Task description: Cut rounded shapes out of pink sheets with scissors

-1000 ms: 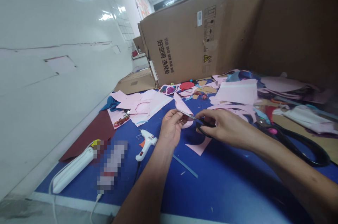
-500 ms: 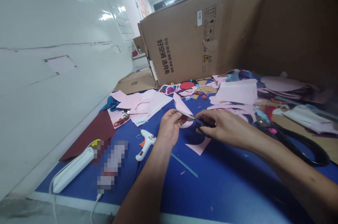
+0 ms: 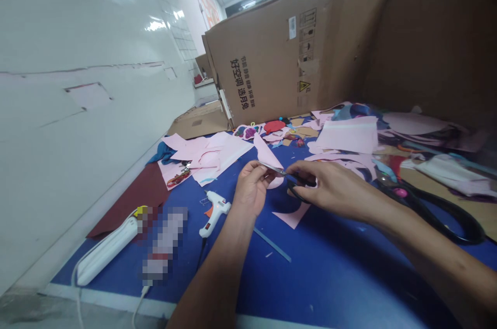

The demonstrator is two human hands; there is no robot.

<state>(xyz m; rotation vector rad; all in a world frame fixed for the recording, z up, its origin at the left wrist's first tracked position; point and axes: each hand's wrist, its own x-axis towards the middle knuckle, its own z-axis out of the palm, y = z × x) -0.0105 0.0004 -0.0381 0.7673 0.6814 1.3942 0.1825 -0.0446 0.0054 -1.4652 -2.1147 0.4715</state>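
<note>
My left hand [image 3: 252, 184] pinches a pale pink sheet [image 3: 267, 154], whose pointed end sticks up above the fingers; it looks like paper or felt. My right hand [image 3: 324, 181] is closed around the black handles of a small pair of scissors [image 3: 297, 181]. Their metal blades lie against the pink sheet, beside my left fingertips. Below the hands, a pink offcut [image 3: 293, 216] with a curved edge rests on the blue table [image 3: 322, 272]. A white glue gun [image 3: 214, 211] lies just left of my left wrist.
Large black-handled scissors [image 3: 438, 210] lie at the right, near my right forearm. Pink sheets [image 3: 229, 150] and mixed scraps [image 3: 295, 135] cover the back. A cardboard box [image 3: 272, 60] stands behind. A white power strip [image 3: 108, 251] and a thin blue strip [image 3: 274, 245] lie in front.
Hardly anything differs. The scissor blades and the pink sheet have shifted very slightly, and the handles appear a little closer together. Both hands stay in nearly the same place.
</note>
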